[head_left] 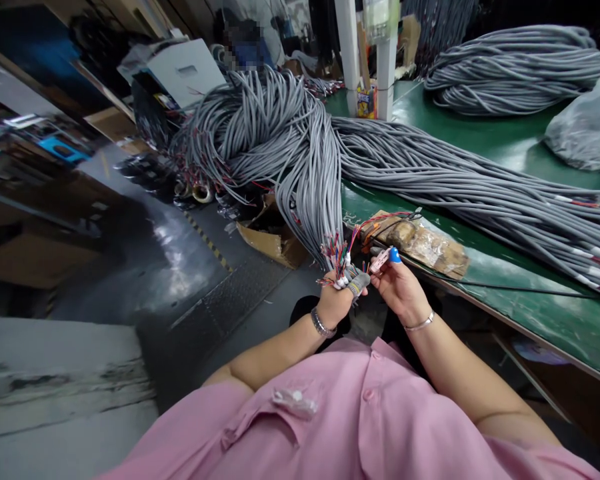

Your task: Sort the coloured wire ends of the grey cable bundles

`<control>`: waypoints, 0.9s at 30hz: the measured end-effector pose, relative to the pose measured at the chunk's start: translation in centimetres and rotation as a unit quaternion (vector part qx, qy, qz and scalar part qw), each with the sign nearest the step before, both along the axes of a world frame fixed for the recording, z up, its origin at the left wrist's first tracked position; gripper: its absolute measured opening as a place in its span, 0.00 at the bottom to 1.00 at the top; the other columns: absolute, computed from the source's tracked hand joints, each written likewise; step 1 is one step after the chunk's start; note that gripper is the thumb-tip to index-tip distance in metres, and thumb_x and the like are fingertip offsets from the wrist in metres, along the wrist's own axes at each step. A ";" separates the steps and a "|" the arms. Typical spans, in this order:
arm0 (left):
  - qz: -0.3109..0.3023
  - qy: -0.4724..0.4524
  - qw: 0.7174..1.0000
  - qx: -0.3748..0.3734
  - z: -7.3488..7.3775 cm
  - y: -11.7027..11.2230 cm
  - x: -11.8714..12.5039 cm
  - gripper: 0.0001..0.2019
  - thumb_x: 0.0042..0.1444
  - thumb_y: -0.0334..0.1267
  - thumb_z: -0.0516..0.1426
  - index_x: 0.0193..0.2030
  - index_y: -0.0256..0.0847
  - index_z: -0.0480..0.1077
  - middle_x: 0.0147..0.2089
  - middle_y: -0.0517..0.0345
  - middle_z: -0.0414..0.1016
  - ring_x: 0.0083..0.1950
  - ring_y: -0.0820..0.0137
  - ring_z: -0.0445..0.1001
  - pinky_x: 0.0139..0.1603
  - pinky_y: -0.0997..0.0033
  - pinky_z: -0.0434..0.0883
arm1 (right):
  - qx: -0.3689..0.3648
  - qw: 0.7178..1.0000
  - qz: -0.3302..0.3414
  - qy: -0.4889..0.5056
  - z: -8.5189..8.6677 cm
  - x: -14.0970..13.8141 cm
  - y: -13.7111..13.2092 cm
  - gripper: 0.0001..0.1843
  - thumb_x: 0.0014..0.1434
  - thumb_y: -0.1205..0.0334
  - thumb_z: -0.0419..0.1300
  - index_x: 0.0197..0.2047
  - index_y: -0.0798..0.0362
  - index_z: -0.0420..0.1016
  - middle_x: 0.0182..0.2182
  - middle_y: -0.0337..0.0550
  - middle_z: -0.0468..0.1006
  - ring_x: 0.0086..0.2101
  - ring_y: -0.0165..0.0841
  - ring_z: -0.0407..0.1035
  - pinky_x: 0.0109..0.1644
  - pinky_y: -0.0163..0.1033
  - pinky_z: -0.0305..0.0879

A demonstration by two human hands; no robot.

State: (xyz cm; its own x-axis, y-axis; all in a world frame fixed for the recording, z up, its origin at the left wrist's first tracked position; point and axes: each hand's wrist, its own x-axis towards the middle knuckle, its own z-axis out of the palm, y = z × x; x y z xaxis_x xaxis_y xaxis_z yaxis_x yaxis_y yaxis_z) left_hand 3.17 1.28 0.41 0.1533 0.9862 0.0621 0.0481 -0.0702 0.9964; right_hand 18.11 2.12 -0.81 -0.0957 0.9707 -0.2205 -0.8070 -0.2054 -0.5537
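Observed both forearms (280,350) bare, elbows bent, angled forward and inward to meet ahead of the chest. Recorded left hand (336,301) as closed in a tight fist, back of hand toward the camera, wrist straight. Recorded right hand (399,288) just beside it, slightly higher, palm turned inward, thumb and forefinger pinched together at the tips, other fingers loosely curled. Could not tell whether the hands touch.

Pink shirt (370,420); silver bangles (420,324) on both wrists; blue fingertip cap (395,255), right grip (400,287).
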 end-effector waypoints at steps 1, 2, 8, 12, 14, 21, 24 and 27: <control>0.004 0.004 1.000 -0.002 0.1 0.0 0.0 0.16 0.53 0.47 0.62 0.22 0.38 0.74 0.23 0.57 0.75 0.25 0.74 0.69 0.28 0.73 0.65 | -0.002 1.000 -0.001 0.002 0.1 0.0 0.0 0.16 0.53 0.48 0.68 0.36 0.51 0.78 0.31 0.39 0.80 0.30 0.28 0.72 0.31 0.32 0.68; 0.007 0.008 1.000 -0.003 0.2 0.0 0.0 0.15 0.53 0.46 0.63 0.22 0.38 0.74 0.23 0.57 0.75 0.24 0.74 0.69 0.28 0.73 0.65 | -0.004 1.000 -0.004 0.003 0.1 0.0 0.0 0.15 0.53 0.48 0.68 0.36 0.51 0.78 0.32 0.39 0.80 0.30 0.28 0.72 0.32 0.32 0.68; 0.008 0.040 0.999 0.007 0.9 -0.1 -0.1 0.15 0.51 0.45 0.64 0.20 0.38 0.73 0.20 0.59 0.73 0.23 0.74 0.68 0.27 0.73 0.65 | -0.012 0.999 -0.032 0.000 0.2 -0.4 0.1 0.14 0.53 0.50 0.69 0.36 0.51 0.78 0.33 0.40 0.81 0.32 0.30 0.73 0.34 0.34 0.69; 0.006 0.044 0.999 0.005 0.9 -0.3 -0.2 0.15 0.51 0.46 0.64 0.21 0.38 0.73 0.20 0.59 0.73 0.23 0.75 0.68 0.26 0.73 0.65 | -0.010 0.999 -0.044 -0.003 0.3 -0.5 0.1 0.13 0.52 0.51 0.69 0.36 0.51 0.78 0.34 0.40 0.81 0.32 0.30 0.73 0.36 0.34 0.70; 0.002 0.033 0.999 0.004 0.9 -0.3 -0.3 0.15 0.52 0.46 0.63 0.22 0.38 0.73 0.21 0.58 0.73 0.23 0.74 0.68 0.26 0.73 0.65 | -0.007 0.999 -0.046 -0.005 0.3 -0.5 0.0 0.13 0.52 0.51 0.69 0.36 0.51 0.78 0.34 0.40 0.81 0.33 0.30 0.73 0.36 0.34 0.70; 0.006 0.045 0.999 0.001 0.6 -0.1 -0.1 0.15 0.50 0.45 0.64 0.20 0.37 0.72 0.20 0.59 0.72 0.22 0.75 0.66 0.25 0.73 0.63 | 0.003 0.999 -0.052 -0.010 -0.1 -0.6 0.1 0.14 0.52 0.50 0.69 0.36 0.51 0.78 0.33 0.40 0.81 0.32 0.30 0.73 0.37 0.36 0.70; 0.011 0.045 0.999 -0.001 0.6 -0.1 0.1 0.16 0.49 0.45 0.65 0.20 0.37 0.71 0.19 0.60 0.71 0.20 0.76 0.65 0.23 0.74 0.62 | 0.007 0.998 -0.054 -0.012 -0.2 -0.7 0.1 0.15 0.52 0.49 0.69 0.36 0.51 0.78 0.33 0.40 0.81 0.32 0.30 0.72 0.36 0.36 0.71; 0.018 0.051 0.999 0.004 0.5 -0.1 0.1 0.16 0.50 0.46 0.64 0.20 0.37 0.72 0.20 0.59 0.73 0.21 0.75 0.67 0.25 0.74 0.63 | 0.005 0.999 -0.049 -0.005 -0.2 -0.7 0.1 0.16 0.51 0.48 0.69 0.36 0.51 0.78 0.33 0.40 0.81 0.32 0.30 0.72 0.34 0.34 0.69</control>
